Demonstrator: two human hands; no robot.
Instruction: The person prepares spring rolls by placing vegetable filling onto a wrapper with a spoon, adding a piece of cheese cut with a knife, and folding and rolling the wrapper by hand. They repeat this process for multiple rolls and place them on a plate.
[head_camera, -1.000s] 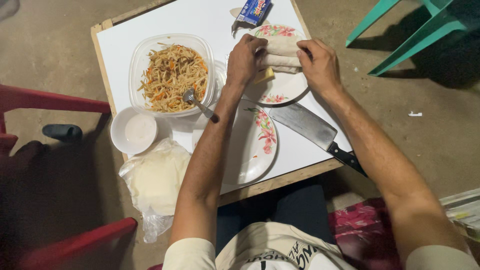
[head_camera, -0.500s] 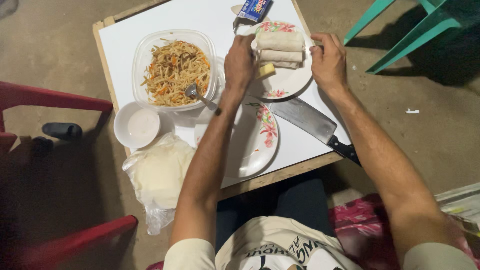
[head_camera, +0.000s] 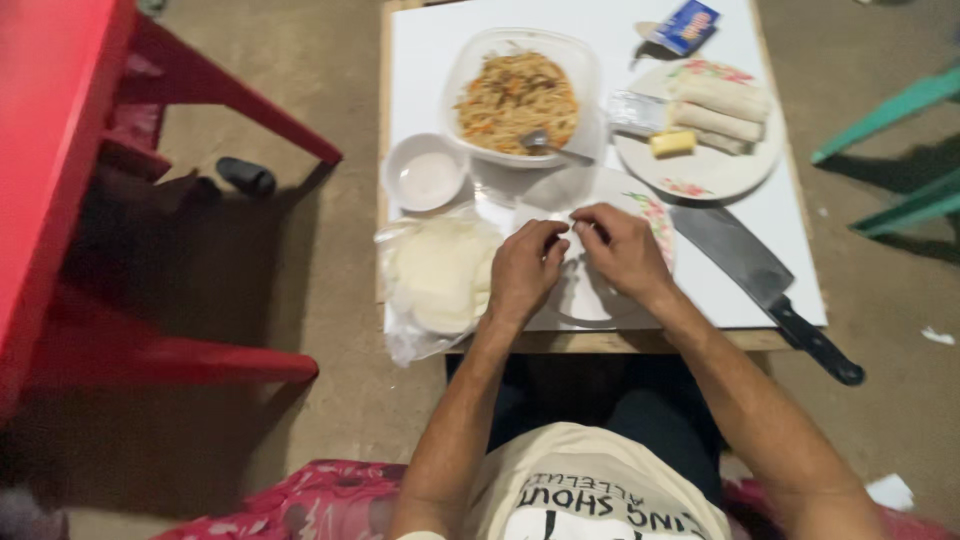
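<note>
My left hand (head_camera: 523, 268) and my right hand (head_camera: 622, 250) meet fingertip to fingertip over the near flowered plate (head_camera: 655, 215). Both pinch the edge of a thin pale wrapper sheet (head_camera: 575, 228), which is hard to make out against the plate. A plastic bag of round white wrappers (head_camera: 440, 270) lies just left of my left hand. Beyond the hands stands a clear tub (head_camera: 592, 62) of shredded noodle-and-vegetable filling with a spoon (head_camera: 545, 143) in it. On the far flowered plate (head_camera: 715, 175) lie three finished rolls (head_camera: 720, 108) and a yellow block (head_camera: 672, 143).
A big cleaver (head_camera: 740, 255) lies right of the near plate, its black handle over the table's front edge. A small white bowl (head_camera: 397, 168) and a blue box (head_camera: 682, 26) also sit on the white tabletop (head_camera: 790, 215). Red furniture (head_camera: 60, 150) stands left, a green chair (head_camera: 905, 105) right.
Both hands left the rolls on the far plate and came back to the near plate, fingertips together. The view swung, so the table now sits further right.
</note>
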